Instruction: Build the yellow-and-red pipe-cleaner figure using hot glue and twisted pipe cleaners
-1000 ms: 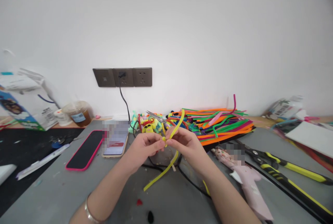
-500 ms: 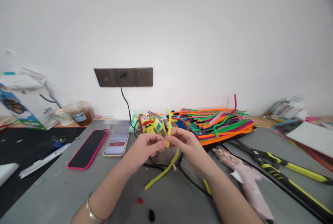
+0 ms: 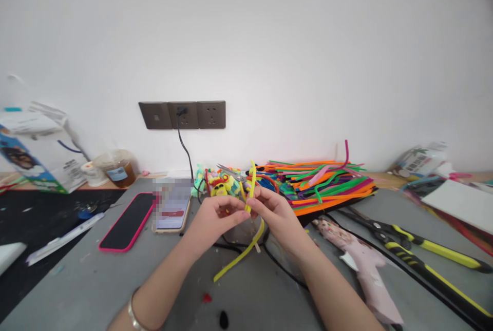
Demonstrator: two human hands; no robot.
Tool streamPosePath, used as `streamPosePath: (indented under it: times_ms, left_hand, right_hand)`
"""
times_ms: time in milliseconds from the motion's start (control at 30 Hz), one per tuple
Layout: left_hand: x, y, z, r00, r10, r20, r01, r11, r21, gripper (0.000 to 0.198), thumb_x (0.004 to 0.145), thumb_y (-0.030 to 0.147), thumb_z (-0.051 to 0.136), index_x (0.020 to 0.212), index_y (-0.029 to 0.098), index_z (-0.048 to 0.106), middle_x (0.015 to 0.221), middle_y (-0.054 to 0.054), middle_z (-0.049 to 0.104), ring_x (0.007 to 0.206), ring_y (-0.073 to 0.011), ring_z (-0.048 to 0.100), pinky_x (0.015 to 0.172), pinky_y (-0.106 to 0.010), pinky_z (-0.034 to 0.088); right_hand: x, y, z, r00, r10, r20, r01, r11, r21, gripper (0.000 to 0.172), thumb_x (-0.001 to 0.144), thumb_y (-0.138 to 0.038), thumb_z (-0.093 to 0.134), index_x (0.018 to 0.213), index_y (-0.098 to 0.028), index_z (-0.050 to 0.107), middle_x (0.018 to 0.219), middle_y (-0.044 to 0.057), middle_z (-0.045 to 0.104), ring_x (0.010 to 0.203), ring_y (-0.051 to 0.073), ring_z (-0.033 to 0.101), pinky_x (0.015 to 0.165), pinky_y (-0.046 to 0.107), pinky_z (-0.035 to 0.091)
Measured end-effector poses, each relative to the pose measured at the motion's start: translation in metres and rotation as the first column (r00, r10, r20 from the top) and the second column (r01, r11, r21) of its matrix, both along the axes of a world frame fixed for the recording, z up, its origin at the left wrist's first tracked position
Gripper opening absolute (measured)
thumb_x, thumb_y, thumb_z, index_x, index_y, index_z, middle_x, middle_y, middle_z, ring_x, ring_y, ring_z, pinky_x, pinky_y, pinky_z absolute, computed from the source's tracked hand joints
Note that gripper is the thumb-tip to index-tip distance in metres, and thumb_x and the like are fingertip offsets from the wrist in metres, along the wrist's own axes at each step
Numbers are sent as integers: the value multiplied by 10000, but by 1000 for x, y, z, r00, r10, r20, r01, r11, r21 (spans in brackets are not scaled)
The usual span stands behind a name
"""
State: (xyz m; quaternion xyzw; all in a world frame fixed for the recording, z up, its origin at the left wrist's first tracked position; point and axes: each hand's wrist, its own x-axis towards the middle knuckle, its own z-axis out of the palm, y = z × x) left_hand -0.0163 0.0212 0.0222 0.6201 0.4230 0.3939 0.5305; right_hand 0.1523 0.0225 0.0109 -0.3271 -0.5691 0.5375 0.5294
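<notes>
Between my two hands, held above the grey table, is a yellow pipe cleaner whose upper end sticks up past the fingers. My left hand pinches it from the left with thumb and forefinger. From the right, my right hand grips the same piece, with its fingers curled. Below the hands, another yellow pipe cleaner length slants down to the left; whether it joins the held piece is hidden. Scissors lie just behind, on a heap of small colourful pieces.
Many coloured pipe cleaners are piled behind my right hand. A pink glue gun and yellow-black shears lie right. On the left are a pink-cased phone, a second phone and a lidded cup. A black cable crosses the table.
Both hands keep their pinch on the yellow pipe cleaner. Its upright end leans slightly further right, and the left fingers have opened out a little. The camera view has shifted slightly.
</notes>
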Motion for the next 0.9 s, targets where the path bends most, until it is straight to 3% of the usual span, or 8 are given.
streamPosePath:
  times_ms: [167, 667, 900]
  left_hand:
    - [0, 1, -5, 992, 94, -88, -83, 990, 114, 268, 727, 416, 728, 789, 155, 739, 769, -54, 693, 673, -151, 537, 630, -277, 406]
    - [3, -2, -3, 983, 143, -113, -119, 973, 196, 254, 733, 381, 670, 623, 152, 657, 606, -15, 591, 577, -122, 457, 551, -245, 362]
    - [5, -6, -1, 965, 198, -171, -122, 919, 374, 195, 751, 276, 632, 594, 160, 642, 578, -3, 580, 553, -110, 442, 536, -235, 350]
  right_hand:
    - [-3, 0, -3, 998, -65, 7, 65, 998, 11, 388, 779, -538, 740, 724, -199, 558, 670, -34, 482, 618, 124, 418, 601, 273, 354]
    - [-4, 2, -8, 997, -67, 50, 63, 995, 75, 369, 800, -532, 718, 722, -213, 551, 667, -35, 491, 617, 134, 418, 586, 272, 352]
    - [-4, 2, -8, 992, -90, 91, 82, 993, 84, 381, 798, -545, 716, 708, -215, 549, 651, -33, 492, 596, 134, 405, 573, 279, 330]
